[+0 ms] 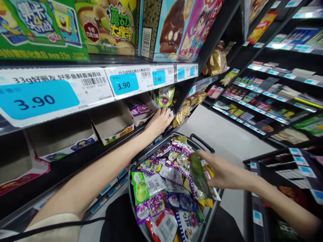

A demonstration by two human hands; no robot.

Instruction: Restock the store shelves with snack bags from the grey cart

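The glossy green plastic sweet packet [198,174] in my right grip [222,173] is plain leaf green. My dark grey plastic basket [202,143] holds purple foil packets [150,207] and a light green foil packet printed with a green apple [142,190]. The white paper shelf labels [37,99] carry bright blue panels with black figures. The open cardboard trays [111,121] are brown inside.

A narrow shop aisle: black shelving [63,164] on the left carries blue price tags [37,99]. More dark shelves [272,116] stand opposite, with pale grey floor [222,134] between, evenly lit.
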